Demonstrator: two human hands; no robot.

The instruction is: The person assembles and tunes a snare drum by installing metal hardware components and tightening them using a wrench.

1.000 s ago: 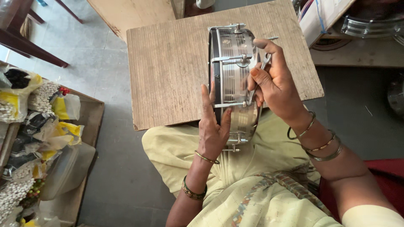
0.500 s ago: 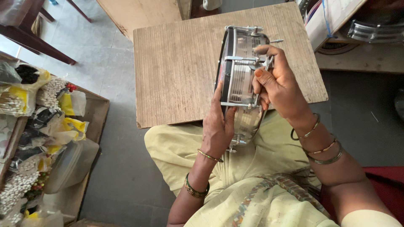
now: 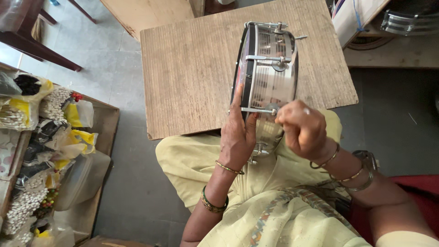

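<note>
Small metal drum [image 3: 267, 77] stands on edge at approx 12–1 o'clock from the person's lap, its lower rim hidden behind both hands and resting at the near edge of the wooden board [image 3: 192, 77]; whether it touches the lap can't be told. Left hand [image 3: 238, 137] lies flat w/ fingers spread wide along the drum's dark rim at 9 o'clock of the shell, steadying it. Right hand [image 3: 302, 128] is curled into a tight fist at the shell's 5 o'clock, pinching sth at a tension rod [image 3: 258, 110]; the tool or nut inside the fist is hidden, can't make it out. Bangles [image 3: 347, 169] sit on the right wrist; forearm is cut off at the bottom-right corner. Far left, 8–10 o'clock, a shallow wooden tray [image 3: 107, 132] holds clear plastic bags [image 3: 55, 103] of small white pieces, some w/ yellow card headers, print too small to tell; the tray runs off the left frame edge. At 2 o'clock a white box w/ blue cord [image 3: 354, 18] sits beside another shiny drum rim [image 3: 409, 20], both cut by the top edge. Dark chair leg [image 3: 39, 48] at 10–11 o'clock. Board's left half is bare wood, its near edge just over the knees; a strip of grey floor [image 3: 123, 183] lies open betw. tray and lap, more at 3 o'clock.
</note>
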